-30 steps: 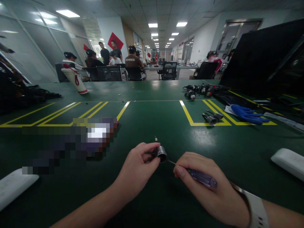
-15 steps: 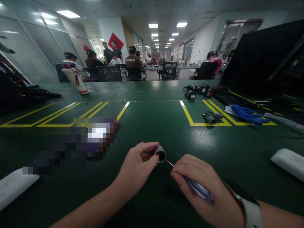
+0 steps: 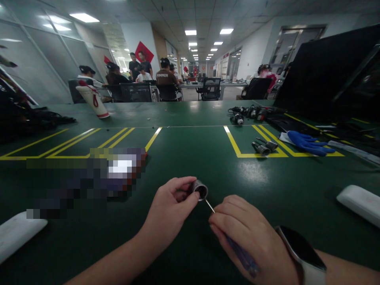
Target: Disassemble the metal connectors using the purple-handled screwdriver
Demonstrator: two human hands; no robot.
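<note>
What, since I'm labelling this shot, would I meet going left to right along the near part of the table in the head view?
White object at the left edge, left hand, metal cup, right hand, watch, white object at the right edge.

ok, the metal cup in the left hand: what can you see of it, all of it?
The metal cup is small, round and grey, and looks like bare metal, with a lighter rim around a dark hollow. It is tilted, its mouth facing the camera and somewhat right. The left hand pinches it between thumb and fingers, which hide its far end. At the rim's lower right is the shaft of a screwdriver; whether it touches the rim or goes inside, I can't tell.
</note>
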